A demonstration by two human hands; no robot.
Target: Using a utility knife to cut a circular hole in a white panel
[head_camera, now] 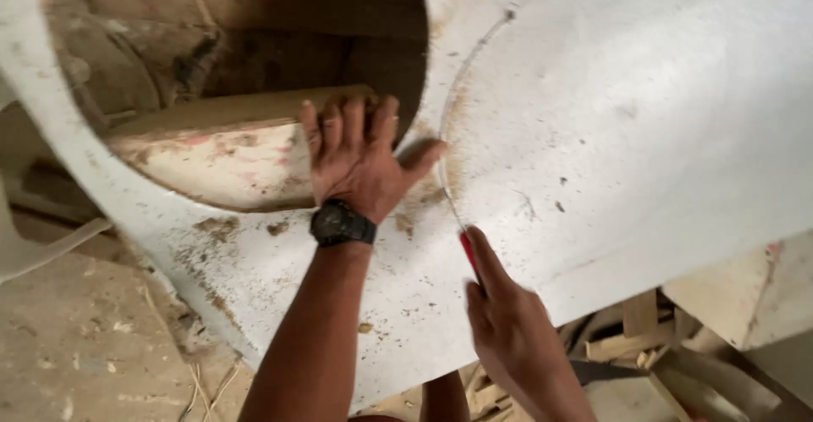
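Head view: big white board (644, 126), flat sheet, painted face scuffed and dusted with sawdust, tilted across most of the frame. Round hole cut through it at its upper left corner; a second circle is traced as a thin arc to the right of the hole, brown dust along the line

Left hand (360, 164) pressed flat on the board at the hole's right rim, fingers spread slightly apart, tips hooked over the cut edge, thumb splayed right toward the arc. Black wristwatch (343, 223) on that wrist

Right hand (508, 320) near the board's lower edge, fingers closed around a thin tool with a red handle (467, 248); forefinger lies along it, tip on the traced arc. Tool mostly hidden by the hand and motion-blurred, kind unclear

Through the hole: a curved wooden piece (229, 147), pale with pinkish stains, over dark timber. Below the board's right edge, wood offcuts (627, 337) in a pile. Dusty floor (76, 337) lower left. Board edges cut off top and right
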